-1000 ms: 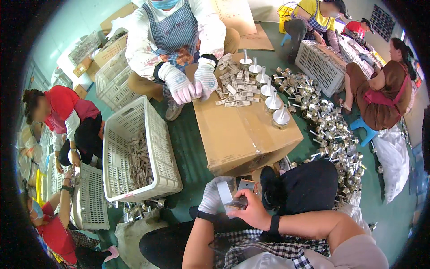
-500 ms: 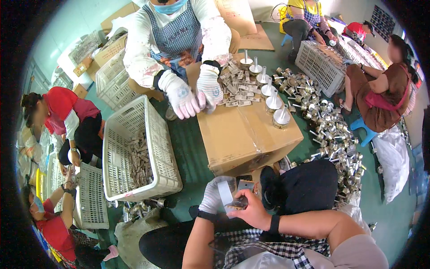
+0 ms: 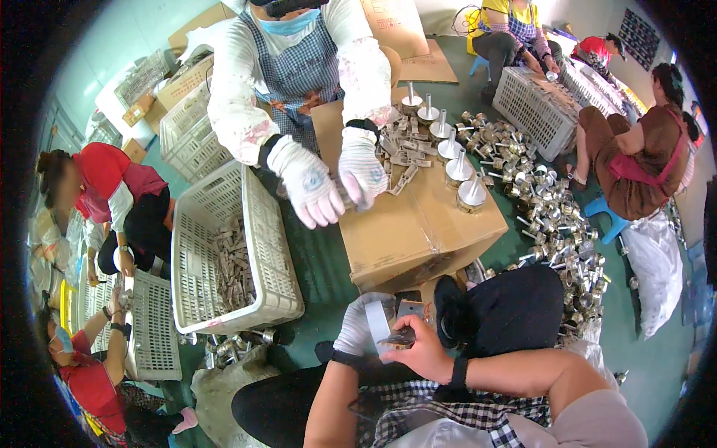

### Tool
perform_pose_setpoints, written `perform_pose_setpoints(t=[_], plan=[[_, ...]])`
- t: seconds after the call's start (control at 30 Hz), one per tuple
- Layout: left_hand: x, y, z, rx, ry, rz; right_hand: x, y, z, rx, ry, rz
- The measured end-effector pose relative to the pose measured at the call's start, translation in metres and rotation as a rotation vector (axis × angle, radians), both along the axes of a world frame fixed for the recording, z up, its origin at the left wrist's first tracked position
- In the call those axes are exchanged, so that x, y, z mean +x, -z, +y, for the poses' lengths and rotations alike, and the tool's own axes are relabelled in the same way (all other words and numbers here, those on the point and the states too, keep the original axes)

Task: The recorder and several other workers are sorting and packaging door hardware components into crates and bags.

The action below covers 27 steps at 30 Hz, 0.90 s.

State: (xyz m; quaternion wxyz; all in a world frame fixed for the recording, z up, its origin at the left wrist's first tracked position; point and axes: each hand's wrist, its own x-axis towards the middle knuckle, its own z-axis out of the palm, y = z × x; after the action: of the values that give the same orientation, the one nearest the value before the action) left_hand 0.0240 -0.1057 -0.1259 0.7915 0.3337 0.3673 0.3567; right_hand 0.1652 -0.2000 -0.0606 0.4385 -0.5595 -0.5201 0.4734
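My left hand (image 3: 355,328), in a striped white glove, is closed with its fingers partly hidden behind a pale flat strip (image 3: 379,321), which it holds upright. My bare right hand (image 3: 424,352) is closed on a small dark metal piece (image 3: 400,339) beside the strip, thumb on top. Just beyond my fingers shows a grey metal plate (image 3: 410,308) with a small hole; what supports it is hidden. Both hands are close together over my lap, in front of a cardboard box (image 3: 418,224).
Across the box, a co-worker's gloved hands (image 3: 314,190) work by a pile of metal clips (image 3: 403,145). Several metal funnel-shaped parts (image 3: 470,194) line the box's right side; many more lie on the floor. A white crate (image 3: 276,246) holding clips stands at left.
The co-worker's gloved hands have shifted slightly toward me and to the right. My hands stay in nearly the same place; the dark metal piece has tilted a little.
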Motion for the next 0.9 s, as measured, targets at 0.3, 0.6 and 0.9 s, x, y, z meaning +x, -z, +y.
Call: perform_pose_setpoints(t=[0.3,0.6,0.9], plan=[[-0.002,-0.001,0.001,-0.044,-0.022,0.008,0.000,-0.001,-0.003,-0.028,0.003,0.019],[-0.002,-0.016,0.012,-0.078,-0.077,-0.053,0.007,0.013,0.003,0.229,-0.157,-0.098],[-0.001,-0.014,0.002,-0.172,-0.092,-0.142,0.007,-0.002,-0.006,0.174,-0.218,-0.113]])
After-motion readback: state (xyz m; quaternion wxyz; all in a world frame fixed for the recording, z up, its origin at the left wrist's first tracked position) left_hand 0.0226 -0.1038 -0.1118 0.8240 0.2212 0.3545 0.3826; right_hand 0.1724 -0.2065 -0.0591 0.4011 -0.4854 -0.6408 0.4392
